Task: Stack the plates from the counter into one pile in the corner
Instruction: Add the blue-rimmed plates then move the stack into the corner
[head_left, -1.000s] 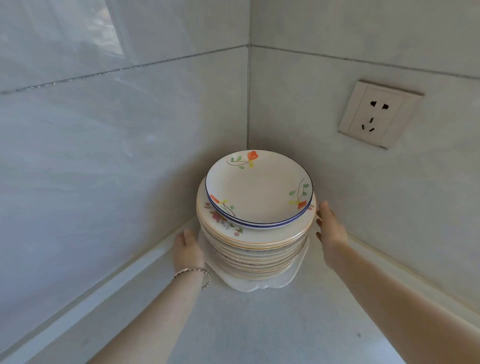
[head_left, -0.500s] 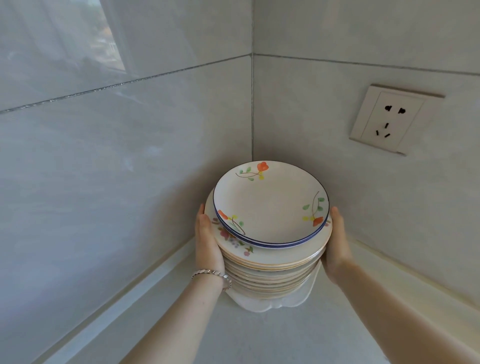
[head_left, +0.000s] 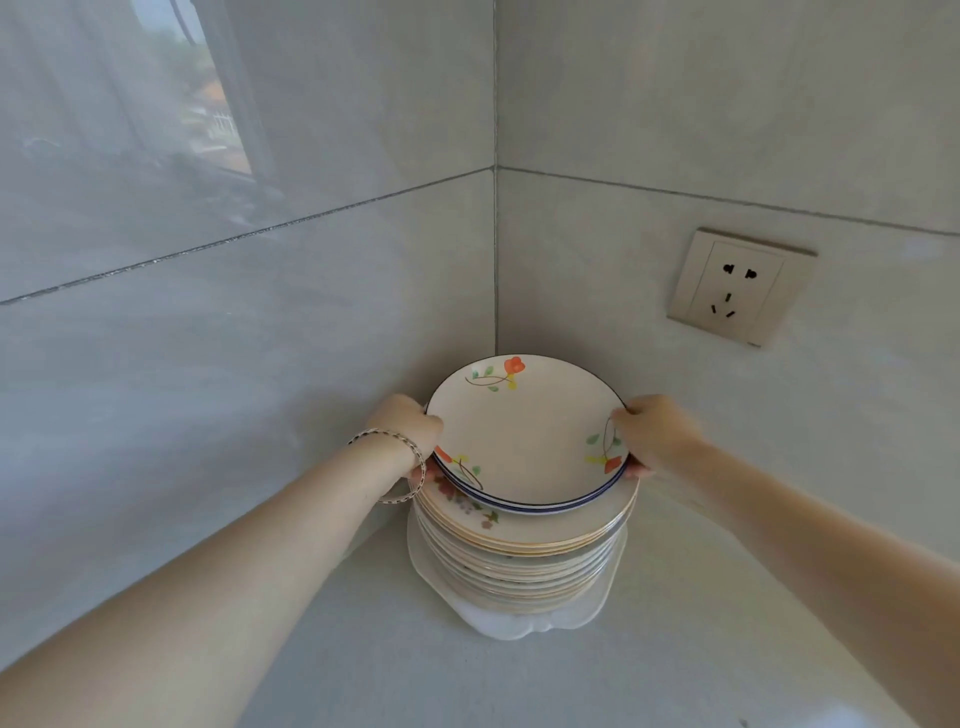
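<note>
A tall pile of plates (head_left: 524, 561) stands in the corner of the counter on a wide white scalloped plate (head_left: 519, 621). On top lies a cream plate with a blue rim and orange flowers (head_left: 524, 436). My left hand (head_left: 408, 423), with a bracelet at the wrist, grips the left edge of the top plates, fingers curled under the rim. My right hand (head_left: 654, 431) grips the right edge, thumb over the rim of the blue-rimmed plate.
Two grey tiled walls meet right behind the pile. A beige wall socket (head_left: 740, 286) sits on the right wall. Pale counter (head_left: 374, 670) spreads in front of the pile.
My hands came in from beside the pile, first flat against its sides, and now curl round the rims of the top plates. The camera has tilted up.
</note>
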